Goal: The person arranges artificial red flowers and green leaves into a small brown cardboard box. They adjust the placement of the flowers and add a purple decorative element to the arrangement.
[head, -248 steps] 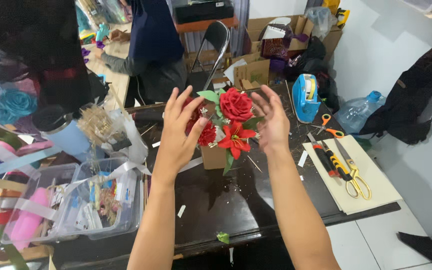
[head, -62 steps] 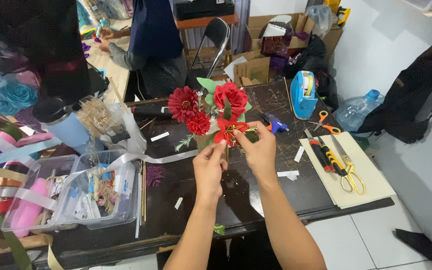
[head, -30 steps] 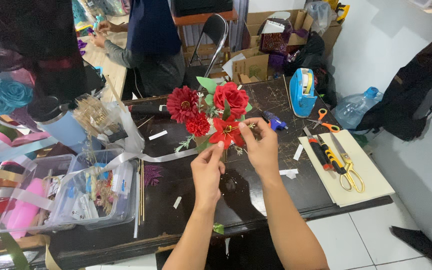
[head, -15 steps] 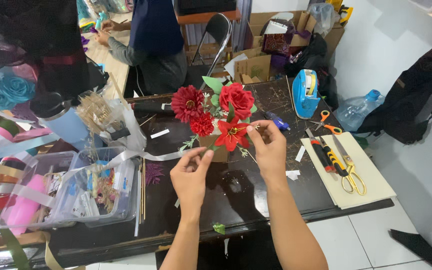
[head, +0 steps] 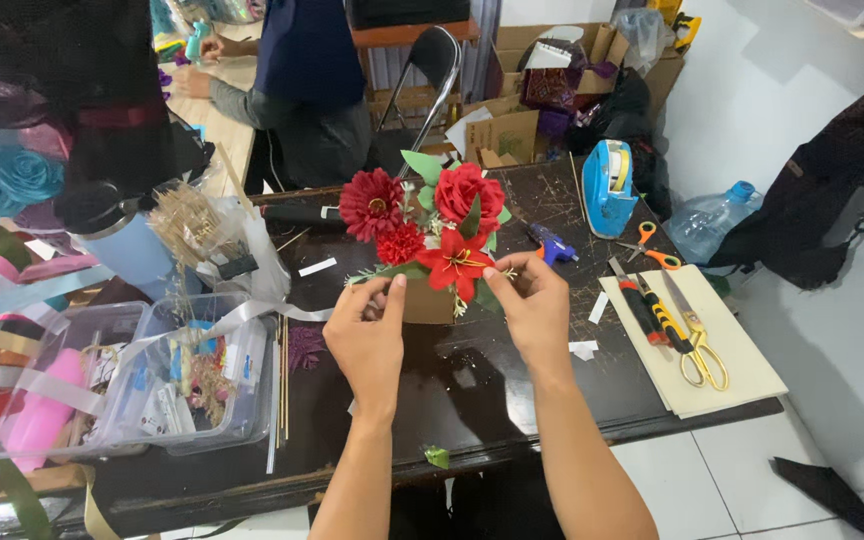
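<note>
A small arrangement of red artificial flowers (head: 430, 222) with green leaves stands in a tan box (head: 425, 303) on the dark scratched table (head: 472, 400). My left hand (head: 369, 335) rests against the box's left side, thumb up at the greenery. On the right, my right hand (head: 530, 305) pinches a thin sprig by the red lily (head: 457, 262) between thumb and fingers.
Clear plastic bins (head: 117, 380) of ribbon and craft bits sit at the left. A blue tape dispenser (head: 607, 185), orange scissors (head: 644, 248), a cutter and gold scissors (head: 697, 345) on beige card lie right. A seated person (head: 307, 95) works behind the table, beside a folding chair.
My left hand has come back up to the box's left side after dropping lower half a second ago. The right hand stays at the lily, and the arrangement has barely shifted.
</note>
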